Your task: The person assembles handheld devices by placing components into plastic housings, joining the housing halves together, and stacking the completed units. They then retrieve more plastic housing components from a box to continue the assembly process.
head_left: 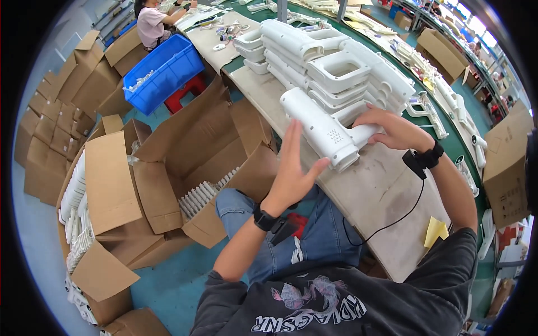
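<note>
A white plastic gun-shaped housing point(320, 126), with a thick barrel and a patch of small holes, lies tilted at the table's near edge. My right hand point(389, 127) is closed round its handle. My left hand point(292, 176) is open along the barrel's left side, fingers stretched and thumb apart near the lower end; whether it touches the plastic I cannot tell. Just beyond stands a stack of similar white housings point(339, 70), laid in layers with their looped handles showing.
Left of my knees, an open cardboard box point(154, 193) holds a row of white parts point(199, 199). A blue bin point(162, 75) sits on a red stool point(188, 92). Farther back, a person point(152, 25) works at the bench. A black cable point(386, 227) crosses the table near a yellow paper point(435, 231).
</note>
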`<act>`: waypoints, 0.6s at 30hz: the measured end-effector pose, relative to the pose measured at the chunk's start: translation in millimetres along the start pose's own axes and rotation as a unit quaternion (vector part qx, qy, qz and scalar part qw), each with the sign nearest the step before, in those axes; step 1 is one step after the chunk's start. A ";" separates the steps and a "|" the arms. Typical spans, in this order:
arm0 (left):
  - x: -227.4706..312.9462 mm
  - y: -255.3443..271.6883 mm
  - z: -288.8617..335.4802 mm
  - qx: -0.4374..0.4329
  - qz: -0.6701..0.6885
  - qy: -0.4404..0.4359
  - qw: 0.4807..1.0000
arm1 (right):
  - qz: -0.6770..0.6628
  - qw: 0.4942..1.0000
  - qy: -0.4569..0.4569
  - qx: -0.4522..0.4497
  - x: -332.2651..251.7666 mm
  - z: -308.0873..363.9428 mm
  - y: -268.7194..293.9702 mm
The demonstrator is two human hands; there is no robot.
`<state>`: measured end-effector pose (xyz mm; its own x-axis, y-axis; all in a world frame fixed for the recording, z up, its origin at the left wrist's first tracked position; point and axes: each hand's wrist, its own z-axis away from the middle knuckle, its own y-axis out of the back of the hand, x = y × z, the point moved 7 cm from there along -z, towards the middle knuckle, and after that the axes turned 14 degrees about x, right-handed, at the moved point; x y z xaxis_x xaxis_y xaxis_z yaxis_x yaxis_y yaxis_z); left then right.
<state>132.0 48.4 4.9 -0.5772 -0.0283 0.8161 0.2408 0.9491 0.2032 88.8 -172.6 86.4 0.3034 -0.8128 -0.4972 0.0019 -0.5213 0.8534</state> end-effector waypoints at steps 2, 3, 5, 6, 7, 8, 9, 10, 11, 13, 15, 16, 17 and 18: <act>0.6 -16.2 2.6 -0.020 -0.033 -0.011 0.999 | 0.030 1.000 0.004 0.002 8.2 2.7 0.8; -0.4 -23.4 3.4 -0.020 -0.030 -0.009 0.999 | 0.031 1.000 0.002 0.000 10.9 5.8 1.8; 3.2 -30.8 3.8 -0.022 -0.039 -0.050 0.998 | 0.098 0.995 0.012 0.016 9.5 3.8 2.3; 2.2 -34.5 5.4 -0.020 -0.039 -0.045 0.998 | 0.097 0.995 0.013 0.011 6.1 5.2 -0.2; 1.4 -35.4 6.5 -0.017 -0.047 -0.038 0.998 | 0.128 0.990 0.017 0.052 -3.9 4.4 2.5; -0.3 -32.6 6.7 -0.014 -0.056 -0.031 0.998 | 0.158 0.983 0.023 0.091 -17.6 3.1 6.2; -4.8 -26.3 6.4 -0.005 -0.060 -0.021 0.998 | 0.140 0.985 0.028 0.100 -36.0 2.6 7.1; -7.9 -13.9 5.6 0.009 -0.037 -0.011 0.999 | 0.119 0.986 0.037 0.106 -61.8 -0.6 7.8; -13.1 0.4 6.0 0.025 -0.015 0.001 1.000 | 0.072 0.990 0.052 0.112 -86.0 -3.1 4.7; -37.9 48.0 8.4 0.082 -0.026 0.045 0.995 | -0.058 0.991 0.070 0.097 -139.0 -11.3 -12.8; -97.7 92.4 15.0 0.139 -0.053 0.124 0.981 | -0.158 0.982 0.103 0.030 -181.8 -39.5 -51.5; -133.7 122.7 21.7 0.181 -0.104 0.122 0.970 | -0.187 0.974 0.127 0.025 -204.8 -61.5 -76.1; -176.3 163.1 36.9 0.221 -0.165 0.123 0.953 | -0.217 0.967 0.134 0.025 -219.7 -91.7 -112.1; -226.4 196.5 52.4 0.266 -0.149 0.193 0.933 | -0.267 0.958 0.105 0.004 -223.0 -125.7 -152.9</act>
<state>269.1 257.8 -168.2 -0.2086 -0.3291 0.9210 -0.3654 0.8997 0.2388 140.6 121.1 86.4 0.4468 -0.3605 -0.8188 0.2024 -0.8507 0.4850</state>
